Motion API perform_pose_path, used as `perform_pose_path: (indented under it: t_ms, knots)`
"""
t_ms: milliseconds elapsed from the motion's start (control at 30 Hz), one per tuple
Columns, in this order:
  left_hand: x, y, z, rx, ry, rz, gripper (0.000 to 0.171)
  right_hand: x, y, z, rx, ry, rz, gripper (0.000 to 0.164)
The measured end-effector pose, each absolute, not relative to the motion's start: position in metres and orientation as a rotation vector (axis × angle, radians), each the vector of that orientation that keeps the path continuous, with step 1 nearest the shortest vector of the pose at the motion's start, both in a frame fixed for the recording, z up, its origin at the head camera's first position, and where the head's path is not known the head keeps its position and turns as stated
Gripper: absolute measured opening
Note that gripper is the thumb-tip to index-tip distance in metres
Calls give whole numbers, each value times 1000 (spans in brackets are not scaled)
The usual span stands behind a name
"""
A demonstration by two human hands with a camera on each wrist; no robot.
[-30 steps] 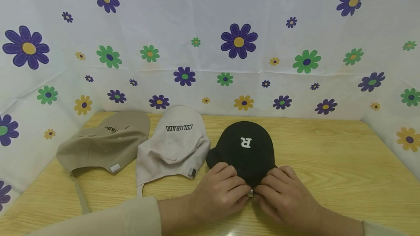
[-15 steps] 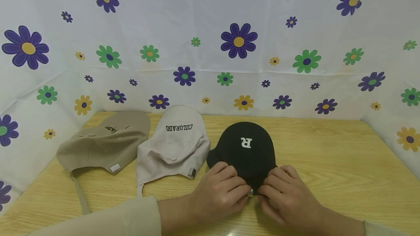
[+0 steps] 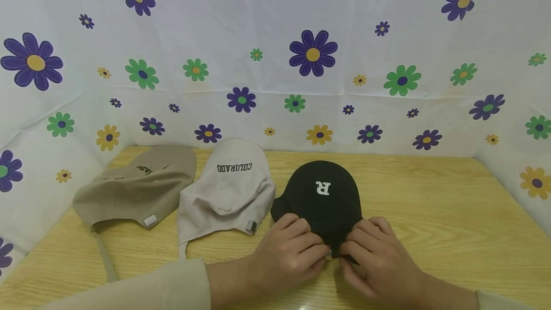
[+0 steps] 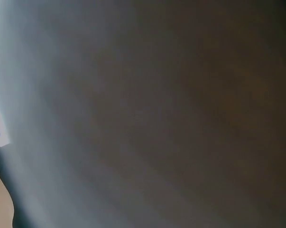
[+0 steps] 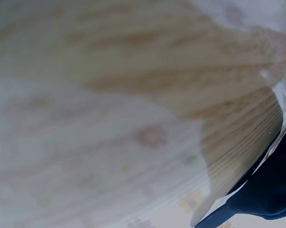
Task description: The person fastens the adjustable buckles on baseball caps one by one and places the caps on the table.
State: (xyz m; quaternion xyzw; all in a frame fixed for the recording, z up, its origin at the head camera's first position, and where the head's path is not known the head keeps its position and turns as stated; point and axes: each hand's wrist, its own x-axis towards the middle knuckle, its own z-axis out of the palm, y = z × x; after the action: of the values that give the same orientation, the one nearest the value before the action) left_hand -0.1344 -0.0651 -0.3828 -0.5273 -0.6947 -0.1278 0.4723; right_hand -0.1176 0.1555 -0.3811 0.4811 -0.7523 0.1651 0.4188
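Observation:
A black baseball cap (image 3: pixel 320 200) with a white letter R stands on the table, its back edge toward me. My left hand (image 3: pixel 290 252) grips that edge left of a small shiny metal piece (image 3: pixel 329 254), which is partly covered by the fingers. Just to the right, my right hand (image 3: pixel 380 257) pinches the cap's dark edge or strap between thumb and fingers; which of the two is hidden. In the right wrist view, part of the black cap (image 5: pixel 268 190) shows at the lower right. The left wrist view is mostly a dark blur.
Left of the black cap lies a pale cap (image 3: pixel 228 190) lettered COLORADO. A tan cap (image 3: pixel 142 190) lies beyond it, its strap (image 3: pixel 105 257) hanging toward the front. Flower-print cloth (image 3: pixel 267 23) walls the wooden table (image 3: pixel 430 204) at the back and sides.
At the right hand, a dark flap of the cap's edge or strap has come into view under the fingers. The right hand has shifted slightly right; the left hand has barely moved.

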Motion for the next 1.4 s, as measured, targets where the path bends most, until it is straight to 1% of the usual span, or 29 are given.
perform_pose_path:
  t_ms: [400, 600, 1000, 1133, 1400]
  knots:
    - [-134, -64, -382, -1302, -1684, -317, 17, -115, 157, -382, 1168, -1998, 426, 27]
    - [-133, -64, -382, -1307, -1683, -325, 19, -115, 157, -383, 1172, -2046, 438, 30]
    - [-132, -64, -382, -1338, -1677, -342, 16, -113, 158, -385, 1211, -2101, 410, 38]
    - [-132, -63, -381, -1343, -1644, -340, 15, -112, 157, -385, 1248, -2093, 391, 37]
    - [-132, -63, -383, -1356, -1605, -350, 7, -111, 156, -386, 1265, -2084, 366, 35]
